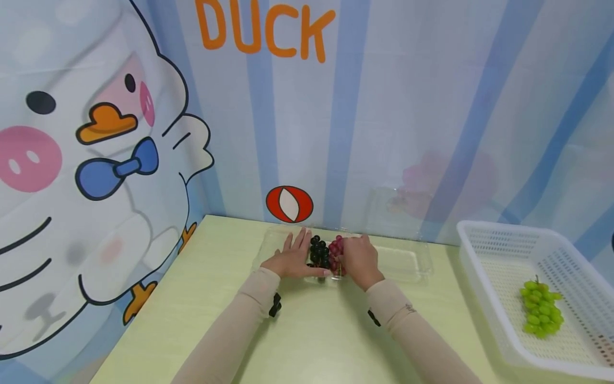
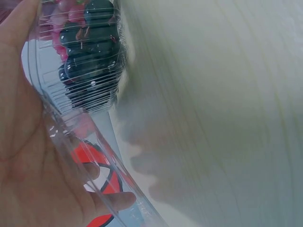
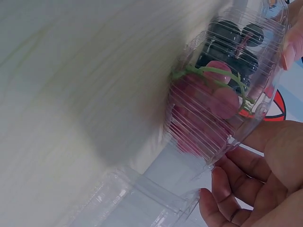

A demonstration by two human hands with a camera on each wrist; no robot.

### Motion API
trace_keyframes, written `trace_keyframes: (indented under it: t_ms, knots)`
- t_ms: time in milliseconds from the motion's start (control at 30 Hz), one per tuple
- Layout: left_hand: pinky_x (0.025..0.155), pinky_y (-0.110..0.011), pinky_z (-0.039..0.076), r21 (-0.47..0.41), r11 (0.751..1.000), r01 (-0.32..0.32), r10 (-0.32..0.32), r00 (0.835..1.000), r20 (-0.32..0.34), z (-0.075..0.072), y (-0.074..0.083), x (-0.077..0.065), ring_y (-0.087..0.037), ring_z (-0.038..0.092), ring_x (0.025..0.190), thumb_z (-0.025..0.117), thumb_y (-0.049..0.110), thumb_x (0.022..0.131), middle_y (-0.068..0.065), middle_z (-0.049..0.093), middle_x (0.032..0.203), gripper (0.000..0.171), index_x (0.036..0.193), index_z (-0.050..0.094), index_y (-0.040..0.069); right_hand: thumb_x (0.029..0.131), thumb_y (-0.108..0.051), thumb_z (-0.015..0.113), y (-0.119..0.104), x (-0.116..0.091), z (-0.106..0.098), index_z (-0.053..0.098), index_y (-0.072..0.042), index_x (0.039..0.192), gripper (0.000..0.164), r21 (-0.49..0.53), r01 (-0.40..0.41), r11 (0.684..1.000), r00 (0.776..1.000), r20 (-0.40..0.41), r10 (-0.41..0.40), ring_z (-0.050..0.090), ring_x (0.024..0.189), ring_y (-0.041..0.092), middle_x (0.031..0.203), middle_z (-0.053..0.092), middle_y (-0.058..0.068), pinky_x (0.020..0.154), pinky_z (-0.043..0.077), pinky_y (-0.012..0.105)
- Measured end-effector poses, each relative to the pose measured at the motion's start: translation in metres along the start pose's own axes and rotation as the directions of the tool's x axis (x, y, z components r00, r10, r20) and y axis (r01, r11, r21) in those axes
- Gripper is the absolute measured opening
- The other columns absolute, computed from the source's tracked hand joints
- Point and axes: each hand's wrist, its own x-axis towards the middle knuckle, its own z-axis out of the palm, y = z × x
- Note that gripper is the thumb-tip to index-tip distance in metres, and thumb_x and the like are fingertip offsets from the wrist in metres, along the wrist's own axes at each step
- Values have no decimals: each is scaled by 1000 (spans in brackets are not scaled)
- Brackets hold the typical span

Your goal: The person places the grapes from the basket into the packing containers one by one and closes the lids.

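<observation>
A bunch of black grapes (image 1: 320, 253) and a bunch of red grapes (image 1: 337, 250) lie side by side in a ribbed clear plastic box (image 3: 222, 99). My left hand (image 1: 295, 260) is spread along the box's left side, its thumb stretched across the front. Its straight fingers (image 2: 116, 201) show through clear plastic in the left wrist view. At the right end, my right hand (image 1: 361, 261) curls its fingers at the red grapes. Some of its fingertips (image 3: 206, 196) stay outside the box wall, while thumb and forefinger reach over the rim, tips hidden. A green stem (image 3: 208, 71) crosses the red bunch.
Another clear plastic tray (image 1: 403, 262) lies right of the box, and a clear flap (image 1: 268, 248) extends left. A white basket (image 1: 494, 298) on the right holds green grapes (image 1: 542, 309). A printed curtain (image 1: 408, 106) hangs behind the pale table (image 1: 307, 341).
</observation>
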Motion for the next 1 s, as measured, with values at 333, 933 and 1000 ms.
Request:
trace_keyframes:
  t_ms: [333, 933, 1000]
  knots:
    - [114, -74, 19, 14, 1000, 8, -8, 1000, 11, 1, 0, -3, -41, -7, 156, 55, 88, 77, -2, -9, 172, 126, 165, -3, 19, 92, -18, 77, -3, -1, 5, 75, -6, 82, 15, -95, 41, 995, 999, -1, -41, 56, 89, 29, 87, 69, 10, 71, 58, 43]
    - [113, -74, 20, 25, 1000, 8, -8, 1000, 1, -1, 1, -2, -41, -7, 156, 55, 88, 77, -2, -9, 172, 126, 165, -2, 18, 90, -11, 79, 0, -1, 5, 74, 3, 105, 21, 49, 87, 995, 996, -38, -85, 54, 105, 35, 110, 59, 20, 86, 57, 45]
    - [114, -74, 20, 26, 1000, 7, -7, 1000, -1, -1, 1, -2, -41, -7, 156, 54, 89, 77, -2, -9, 172, 126, 165, -2, 19, 90, -13, 79, 1, 0, 4, 74, 2, 102, 20, 62, 78, 995, 997, -23, -77, 53, 107, 35, 111, 60, 19, 87, 57, 46]
